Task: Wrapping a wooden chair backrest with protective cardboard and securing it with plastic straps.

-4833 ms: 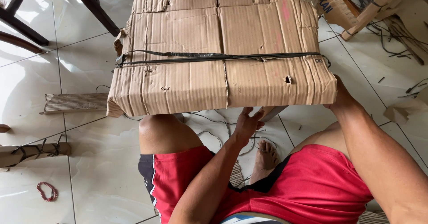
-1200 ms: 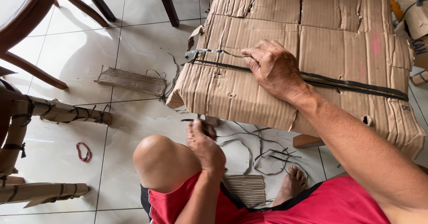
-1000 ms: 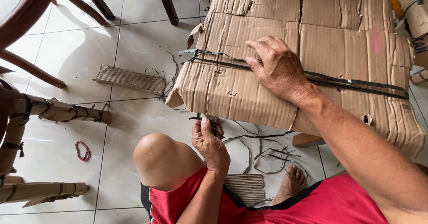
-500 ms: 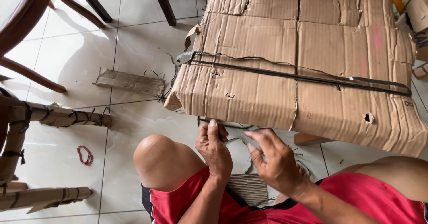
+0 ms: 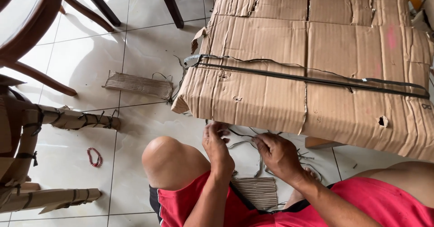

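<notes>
A big object wrapped in brown cardboard [image 5: 312,69] fills the upper right, bound across by a black rubber strap [image 5: 312,79]. Just below its near edge, above my knees, my left hand [image 5: 216,142] and my right hand [image 5: 276,152] pinch a thin black strap [image 5: 238,133] stretched between them. More loose black strips [image 5: 262,166] lie on the tiles under my hands. My bare left knee [image 5: 169,161] is beside my left hand.
Chair legs wrapped in cardboard [image 5: 72,118] lie at the left, another [image 5: 49,199] at the bottom left. A corrugated cardboard scrap [image 5: 138,84] and a red bead bracelet [image 5: 94,157] lie on the white tiles. Dark wooden chair legs [image 5: 169,3] stand at the top. A small corrugated piece [image 5: 257,191] lies between my legs.
My right hand has left the top of the cardboard-wrapped object and come down beside my left hand; both now hold the thin black strap.
</notes>
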